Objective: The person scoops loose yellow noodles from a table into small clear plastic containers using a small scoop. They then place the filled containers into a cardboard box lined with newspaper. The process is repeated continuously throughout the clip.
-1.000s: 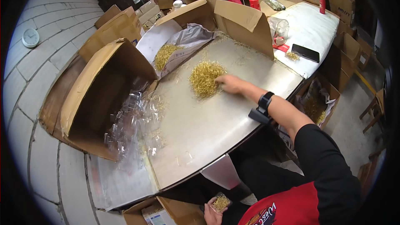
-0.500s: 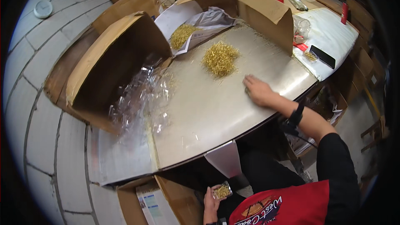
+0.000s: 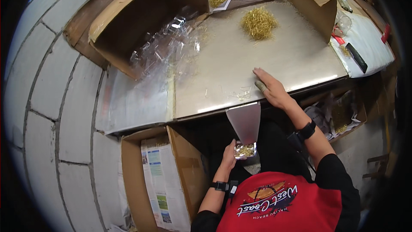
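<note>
- Since half a second ago our right hand [image 3: 271, 89] has slid back from near the heap of thin gold wire pieces [image 3: 259, 22] toward the near edge of the flat grey metal tabletop [image 3: 223, 66], and the view has tipped further down.
- Our right hand lies flat and open, palm down, with a few loose gold pieces [image 3: 240, 96] just to its left.
- Those pieces sit right above the grey metal chute [image 3: 244, 122], which slopes down from the table edge.
- Our left hand [image 3: 228, 154] grips a small clear plastic tray [image 3: 245, 150] under the chute's mouth, gold bits already inside.
- Our right hand is the nearer to the loose pieces; the heap lies well beyond it.
- What our right palm covers we cannot tell, and the tray's far side is hidden by the chute.
</note>
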`<action>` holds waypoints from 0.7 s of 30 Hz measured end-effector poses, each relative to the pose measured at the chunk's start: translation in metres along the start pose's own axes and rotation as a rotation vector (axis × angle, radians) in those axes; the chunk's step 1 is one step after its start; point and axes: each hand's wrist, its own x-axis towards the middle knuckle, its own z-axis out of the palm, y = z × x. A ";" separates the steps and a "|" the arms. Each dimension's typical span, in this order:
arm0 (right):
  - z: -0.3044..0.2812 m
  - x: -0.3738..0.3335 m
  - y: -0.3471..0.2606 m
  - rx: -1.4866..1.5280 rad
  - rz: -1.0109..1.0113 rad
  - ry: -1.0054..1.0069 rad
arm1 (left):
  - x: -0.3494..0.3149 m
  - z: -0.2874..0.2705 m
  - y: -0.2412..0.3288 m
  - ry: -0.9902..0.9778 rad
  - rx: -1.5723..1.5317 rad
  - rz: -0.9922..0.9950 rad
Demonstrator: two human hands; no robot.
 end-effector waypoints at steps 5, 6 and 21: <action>0.034 -0.004 -0.029 -0.219 -0.216 -0.127 | 0.013 0.023 0.004 0.052 0.019 -0.001; 0.041 -0.009 -0.035 -0.255 -0.271 -0.135 | 0.015 0.025 0.004 0.071 -0.006 0.008; 0.008 -0.143 -0.043 0.194 -0.002 -0.190 | -0.012 0.009 -0.008 -0.072 -0.016 -0.040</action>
